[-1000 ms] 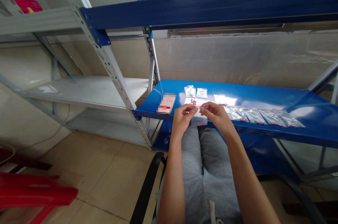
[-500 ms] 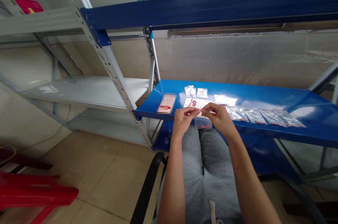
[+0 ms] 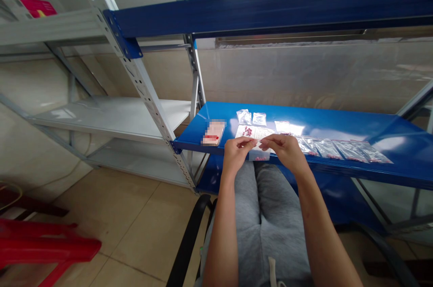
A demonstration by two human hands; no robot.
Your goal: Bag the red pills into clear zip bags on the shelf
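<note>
My left hand [image 3: 236, 154] and my right hand [image 3: 284, 150] both pinch the top edge of a small clear zip bag [image 3: 259, 155] with red beads at its bottom. The bag hangs between my hands just in front of the blue shelf [image 3: 338, 127]. Behind my hands on the shelf lies a white sheet with loose red beads [image 3: 249, 131]. To the right runs a row of several filled clear bags [image 3: 334, 149]. Two empty clear bags [image 3: 251, 118] lie further back.
A blurred card [image 3: 213, 133] lies at the shelf's left end. A grey metal rack [image 3: 108, 115] stands to the left, a blue beam [image 3: 270, 7] overhead. Red plastic furniture [image 3: 43, 244] sits on the tiled floor at lower left. My grey-trousered legs rest on a black chair [image 3: 186, 242].
The bag between my hands has shifted slightly right and up toward the shelf edge, with the beads settled at its bottom. Both hands keep pinching its top.
</note>
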